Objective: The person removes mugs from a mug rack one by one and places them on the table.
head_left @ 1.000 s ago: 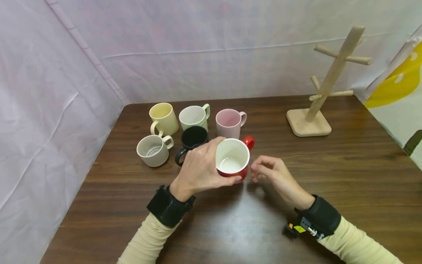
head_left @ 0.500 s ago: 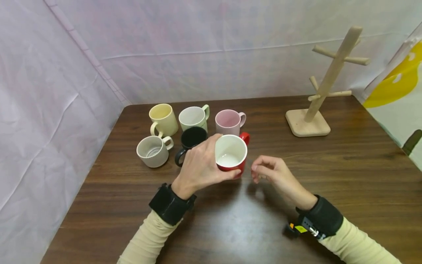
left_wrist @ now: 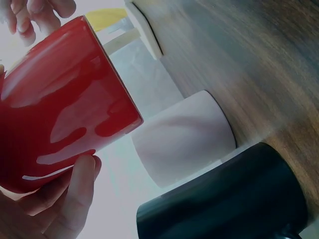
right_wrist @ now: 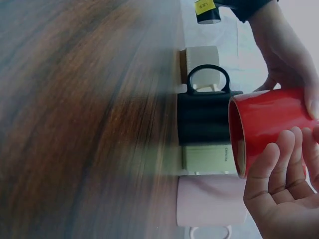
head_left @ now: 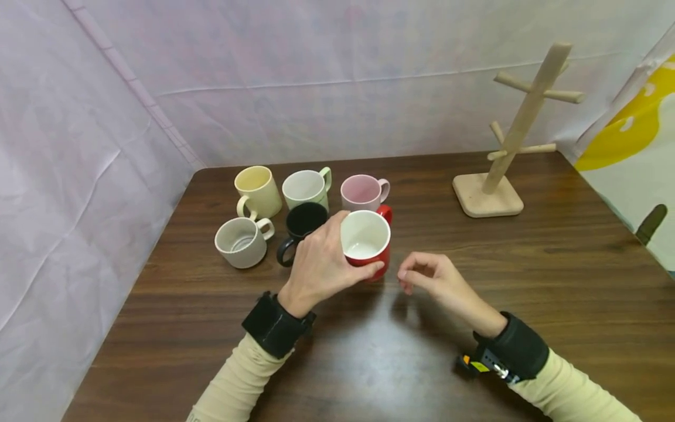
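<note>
A red mug with a white inside is held by my left hand, the thumb on its near side and the fingers round its far side. In the right wrist view the mug hangs above the tabletop, and its handle points away to the right in the head view. My right hand is just right of the mug, fingers loosely bent and holding nothing. Right behind the left hand stands a black mug, partly covered by it. Beyond the red mug sits a pink mug.
At the left are a yellow mug, a pale green mug and a light grey cup. A wooden mug tree with bare pegs stands at the back right of the brown table. White cloth hangs behind.
My left hand has carried the red mug a little away from me and slightly left, toward the pink mug. The right hand has stayed nearly where it was. The view has shifted slightly.
</note>
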Action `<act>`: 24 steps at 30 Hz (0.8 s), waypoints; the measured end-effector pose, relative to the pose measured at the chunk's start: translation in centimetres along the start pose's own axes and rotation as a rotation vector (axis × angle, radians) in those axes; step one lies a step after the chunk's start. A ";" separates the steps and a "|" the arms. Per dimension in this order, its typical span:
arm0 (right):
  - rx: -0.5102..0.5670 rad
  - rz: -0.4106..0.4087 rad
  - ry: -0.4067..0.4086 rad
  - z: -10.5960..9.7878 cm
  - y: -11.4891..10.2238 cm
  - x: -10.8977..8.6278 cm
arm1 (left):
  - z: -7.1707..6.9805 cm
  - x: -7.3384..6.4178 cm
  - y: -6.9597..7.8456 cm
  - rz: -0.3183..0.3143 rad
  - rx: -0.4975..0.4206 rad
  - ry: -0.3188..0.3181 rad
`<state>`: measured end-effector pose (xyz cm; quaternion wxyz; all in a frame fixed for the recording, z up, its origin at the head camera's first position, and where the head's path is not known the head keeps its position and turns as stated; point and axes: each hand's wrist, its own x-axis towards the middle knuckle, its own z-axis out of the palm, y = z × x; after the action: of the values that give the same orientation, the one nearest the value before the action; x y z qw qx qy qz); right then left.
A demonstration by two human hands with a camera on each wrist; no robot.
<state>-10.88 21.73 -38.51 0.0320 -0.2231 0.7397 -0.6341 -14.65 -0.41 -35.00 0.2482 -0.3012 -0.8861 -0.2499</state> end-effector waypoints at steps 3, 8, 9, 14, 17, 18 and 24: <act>-0.029 -0.009 0.028 0.0 0.0 -0.1 | 0.1 0.0 0.0 -0.012 -0.005 0.003; -0.056 -0.001 0.072 0.0 -0.3 -0.2 | 0.4 0.1 -0.2 -0.029 -0.031 -0.002; -0.059 0.001 0.074 0.0 -0.4 -0.2 | 0.5 0.2 -0.2 -0.030 -0.037 -0.004; -0.070 0.007 0.079 0.4 -1.9 -0.3 | 0.9 0.3 -0.4 -0.031 -0.061 -0.002; -0.087 0.001 0.087 0.7 -2.9 -0.3 | 1.0 0.4 -0.5 -0.033 -0.074 -0.003; -0.093 -0.007 0.089 0.8 -3.1 -0.4 | 1.1 0.4 -0.6 -0.034 -0.077 -0.005; -0.096 -0.018 0.084 0.5 -1.6 -0.4 | 1.4 0.6 -0.8 -0.045 -0.084 -0.015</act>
<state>-9.89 21.26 -37.15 -0.0155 -0.2044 0.7679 -0.6069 -15.99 0.07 -35.96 0.2231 -0.2934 -0.8832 -0.2899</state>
